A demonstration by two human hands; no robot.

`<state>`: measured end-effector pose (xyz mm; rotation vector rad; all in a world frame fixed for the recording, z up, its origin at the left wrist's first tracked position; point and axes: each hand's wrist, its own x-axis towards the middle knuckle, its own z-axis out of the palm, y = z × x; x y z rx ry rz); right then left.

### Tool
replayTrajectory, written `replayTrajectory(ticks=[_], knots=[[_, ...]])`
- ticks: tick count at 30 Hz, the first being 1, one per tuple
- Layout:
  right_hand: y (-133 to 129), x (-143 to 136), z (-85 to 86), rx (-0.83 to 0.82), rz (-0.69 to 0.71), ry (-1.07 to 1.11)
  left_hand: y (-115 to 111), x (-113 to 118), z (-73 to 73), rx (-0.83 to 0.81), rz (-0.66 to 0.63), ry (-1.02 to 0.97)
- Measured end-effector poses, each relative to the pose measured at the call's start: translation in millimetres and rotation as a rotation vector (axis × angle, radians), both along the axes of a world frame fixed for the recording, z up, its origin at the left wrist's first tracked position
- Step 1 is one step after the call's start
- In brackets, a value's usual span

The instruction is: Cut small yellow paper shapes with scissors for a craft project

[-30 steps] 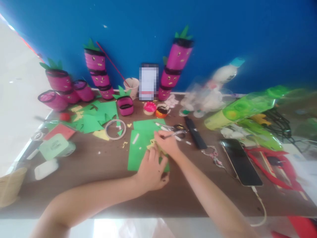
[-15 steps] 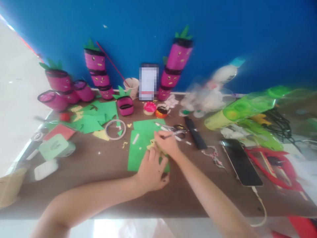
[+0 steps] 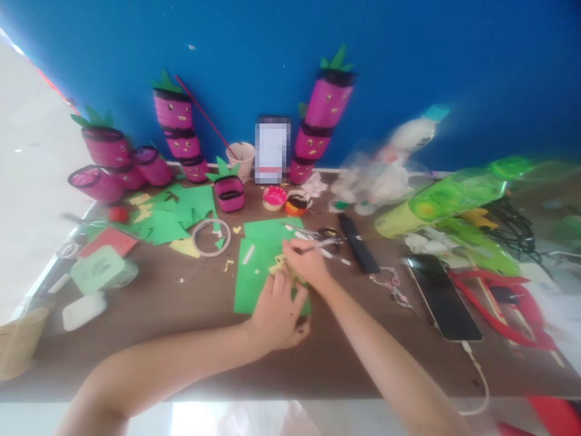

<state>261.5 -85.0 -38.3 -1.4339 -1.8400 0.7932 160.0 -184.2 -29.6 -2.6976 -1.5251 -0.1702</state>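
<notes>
On the brown table, a green sheet (image 3: pixel 247 284) lies under both hands. My left hand (image 3: pixel 278 309) rests on it with the fingers spread and bent, fingertips at a small yellow paper piece (image 3: pixel 278 264). Just beyond and to the right, my right hand (image 3: pixel 307 261) is closed round a pen (image 3: pixel 320 244), whose tip is hidden by the fingers. Scissors (image 3: pixel 333 237) lie behind the right hand. A white strip (image 3: pixel 249 254) sits on the green sheet's left part.
Purple face containers (image 3: pixel 184 145) stand along the blue wall. A tape roll (image 3: pixel 195 239) and green scraps (image 3: pixel 167 212) are at left. A phone (image 3: pixel 442 297) with a cable, a black case (image 3: pixel 358 242) and a green bottle (image 3: pixel 454 197) lie at right. Paint cups (image 3: pixel 275 198) stand behind.
</notes>
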Motion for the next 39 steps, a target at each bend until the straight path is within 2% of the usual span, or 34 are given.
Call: replayTrajectory(ticks=[34, 39], knots=[[0.2, 0.0, 1.8, 0.015, 0.007, 0.005, 0.2, -0.2, -1.7, -0.006, -0.004, -0.008], [0.4, 1.0, -1.9, 0.029, -0.002, -0.006, 0.6, -0.1, -2.6, -0.012, -0.004, -0.015]])
